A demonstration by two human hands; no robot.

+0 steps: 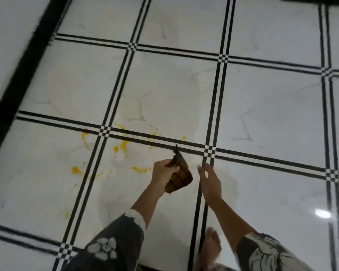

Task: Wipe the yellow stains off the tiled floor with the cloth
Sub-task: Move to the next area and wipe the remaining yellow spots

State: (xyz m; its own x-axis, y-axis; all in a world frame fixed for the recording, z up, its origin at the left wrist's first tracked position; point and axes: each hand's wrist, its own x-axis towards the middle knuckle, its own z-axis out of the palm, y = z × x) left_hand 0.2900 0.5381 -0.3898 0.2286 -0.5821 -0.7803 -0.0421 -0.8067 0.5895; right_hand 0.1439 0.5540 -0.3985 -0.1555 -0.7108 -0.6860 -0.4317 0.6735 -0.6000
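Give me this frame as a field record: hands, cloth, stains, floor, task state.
left hand: grips the cloth
right hand: fingers straight, holds nothing
cloth: brown, bunched, not on any stain
yellow stains: scattered splotches, left of both hands, across several tiles
tiled floor: glossy white tiles, black double lines
foot: bare, low in frame between the arms
task state: stains present, wiping not yet done

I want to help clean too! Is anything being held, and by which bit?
The left grip holds the brown bunched cloth by its left side, fingers curled round it. The right grip is open and holds nothing.
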